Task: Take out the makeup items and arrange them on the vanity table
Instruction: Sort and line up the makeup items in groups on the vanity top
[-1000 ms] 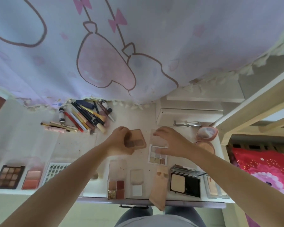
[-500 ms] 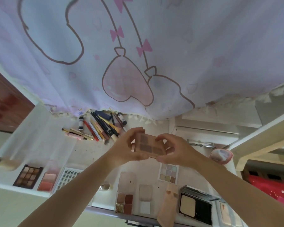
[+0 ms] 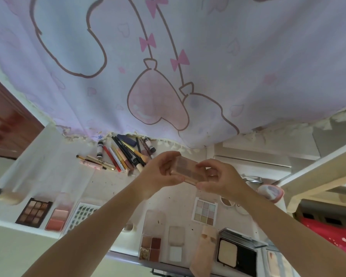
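Head view: both hands hold a pink palette (image 3: 188,169) up above the vanity (image 3: 108,182), clear of its top. The left hand (image 3: 160,172) grips the palette's left end, fingers curled over the far edge and thumb under the near one. The right hand (image 3: 218,179) pinches the right end, fingertips on top, thumb along the near edge. The palette tilts, its brown pans facing the camera.

On the vanity below, a pile of pencils and brushes (image 3: 120,154) lies at the back left, near the hem of a pink curtain (image 3: 168,66). Along the front left sit a dark palette (image 3: 34,212), a blush (image 3: 57,219) just beside it, and a green-patterned tray (image 3: 82,215). Under the hands lies a pastel palette (image 3: 204,211); nearer the front edge are a red quad (image 3: 150,247), a white pan (image 3: 175,243), a beige pouch (image 3: 204,250) and a black compact (image 3: 237,253). A pink puff case (image 3: 270,191) sits at the right
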Available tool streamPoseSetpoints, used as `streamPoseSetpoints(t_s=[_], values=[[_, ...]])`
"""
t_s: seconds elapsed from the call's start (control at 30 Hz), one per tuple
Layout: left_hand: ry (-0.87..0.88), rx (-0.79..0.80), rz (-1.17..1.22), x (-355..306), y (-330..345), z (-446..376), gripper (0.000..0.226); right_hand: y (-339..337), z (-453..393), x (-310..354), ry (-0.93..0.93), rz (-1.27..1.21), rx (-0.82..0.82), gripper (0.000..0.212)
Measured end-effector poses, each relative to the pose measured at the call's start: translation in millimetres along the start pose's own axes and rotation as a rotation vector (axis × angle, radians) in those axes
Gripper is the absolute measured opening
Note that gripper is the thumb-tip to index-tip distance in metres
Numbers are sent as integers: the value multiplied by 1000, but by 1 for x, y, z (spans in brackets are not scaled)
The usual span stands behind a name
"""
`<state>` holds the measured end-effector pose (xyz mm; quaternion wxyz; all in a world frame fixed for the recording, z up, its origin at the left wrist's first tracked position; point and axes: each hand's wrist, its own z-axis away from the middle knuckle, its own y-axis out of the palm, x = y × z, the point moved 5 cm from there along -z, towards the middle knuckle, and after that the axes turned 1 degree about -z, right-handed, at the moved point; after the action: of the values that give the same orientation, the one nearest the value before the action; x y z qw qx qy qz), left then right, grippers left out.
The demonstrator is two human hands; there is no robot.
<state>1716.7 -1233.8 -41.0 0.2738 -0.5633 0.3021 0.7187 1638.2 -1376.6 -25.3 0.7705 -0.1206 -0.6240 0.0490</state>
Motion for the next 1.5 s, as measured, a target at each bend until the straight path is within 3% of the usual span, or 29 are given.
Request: streamPoseSetpoints(t_s=[0.27, 0.4, 0.47, 0.53, 0.73, 0.8, 0.9, 0.97, 1.17, 1.5], values=[[10, 23, 60, -4, 0, 0, 74, -1, 2, 2, -1, 27, -3, 48], [-55, -13, 512, 3, -7, -2, 80, -2, 5, 5, -20, -71, 71, 45], [-56, 13, 663, 6, -6, 0, 58, -10, 4, 7, -64, -37, -67, 35], [-72, -61, 686, 10, -3, 0, 31, -17, 4, 11, -126, 72, -240, 25], [-138, -225, 514, 12, 6, -2, 20, -13, 4, 18, -214, 279, -229, 16], [-186, -193, 358, 11, 8, -2, 23, -9, 3, 17, -181, 317, -101, 25], [-277, -127, 232, 9, 14, 0, 24, -4, -2, 10, -105, 456, 160, 55], [-304, -102, 182, 7, 17, 1, 31, -4, -4, 9, -85, 520, 247, 61], [-261, 95, -225, 11, 15, 5, 95, -7, -4, 7, -81, 549, 192, 46], [-215, 53, -438, 36, -2, 4, 102, 15, -8, -22, 54, 456, 253, 42]])
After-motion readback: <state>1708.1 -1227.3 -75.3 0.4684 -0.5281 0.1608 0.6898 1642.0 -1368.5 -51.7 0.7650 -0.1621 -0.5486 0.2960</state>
